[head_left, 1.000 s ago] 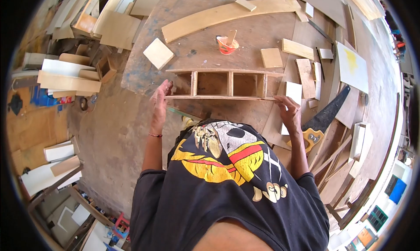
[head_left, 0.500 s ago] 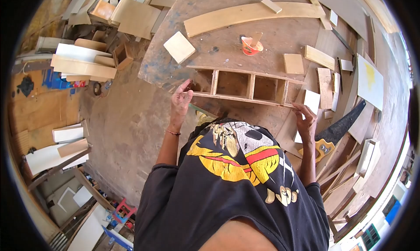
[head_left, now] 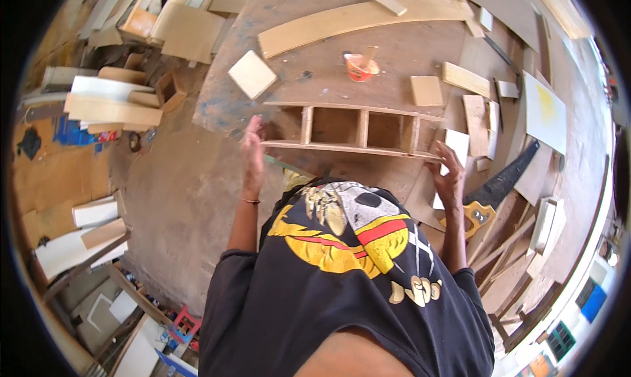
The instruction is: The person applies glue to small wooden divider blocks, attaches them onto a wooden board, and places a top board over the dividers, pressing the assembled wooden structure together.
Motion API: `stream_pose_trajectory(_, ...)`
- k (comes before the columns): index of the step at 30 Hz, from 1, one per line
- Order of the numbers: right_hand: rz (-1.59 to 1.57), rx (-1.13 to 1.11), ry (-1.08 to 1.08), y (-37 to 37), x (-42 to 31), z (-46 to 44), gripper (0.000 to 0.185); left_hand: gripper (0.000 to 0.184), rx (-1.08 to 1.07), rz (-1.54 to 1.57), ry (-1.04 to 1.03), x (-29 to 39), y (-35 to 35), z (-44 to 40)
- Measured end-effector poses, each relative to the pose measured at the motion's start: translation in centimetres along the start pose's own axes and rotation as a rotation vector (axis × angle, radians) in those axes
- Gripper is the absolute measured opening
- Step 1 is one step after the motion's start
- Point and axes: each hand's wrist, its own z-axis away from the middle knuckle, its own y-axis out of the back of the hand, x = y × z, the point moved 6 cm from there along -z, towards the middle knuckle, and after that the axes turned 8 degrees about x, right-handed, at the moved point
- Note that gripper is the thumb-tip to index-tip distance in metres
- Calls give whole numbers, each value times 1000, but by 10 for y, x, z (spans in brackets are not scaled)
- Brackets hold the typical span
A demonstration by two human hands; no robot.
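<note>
A ladder-like wooden frame [head_left: 363, 130] with long rails and several cross dividers lies on the wooden worktable in front of me. Through its compartments the brown tabletop shows. At the frame's left end my left hand [head_left: 253, 157] stands with fingers stretched upward and flat, touching or very close to the near rail. My right hand [head_left: 449, 174] is at the other end, fingers apart and slightly bent beside the rail's tip; whether it touches is unclear. Neither hand is closed on the wood. Beyond the frame sits a red cup [head_left: 358, 73] with a stick in it.
A long curved board [head_left: 361, 23] lies at the back, with a square block [head_left: 252, 74] to its left. Several offcuts and a handsaw [head_left: 503, 180] with a yellow handle [head_left: 478, 218] are on the right. Stacked panels [head_left: 112, 101] stand on the left.
Both hands have loosened from the frame's ends; the left fingers have straightened and the right ones spread. The whole scene has shifted slightly left with the camera.
</note>
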Motion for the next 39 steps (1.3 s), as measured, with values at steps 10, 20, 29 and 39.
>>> stream_pose_trajectory(10, -762, 32, -265, -24, 4, -8, 111, 81, -33, 216, 61, 3, -18, -19)
stream_pose_trajectory(20, -871, -46, -238, -47, 20, -14, 103, 80, -105, 202, 28, 7, -27, -22)
stream_pose_trajectory(29, -890, -96, -271, -49, 17, -13, 102, 83, -171, 183, 58, 21, -37, -17)
stream_pose_trajectory(39, -906, -70, -267, -49, 22, -16, 104, 77, -174, 252, 24, 10, -31, -20)
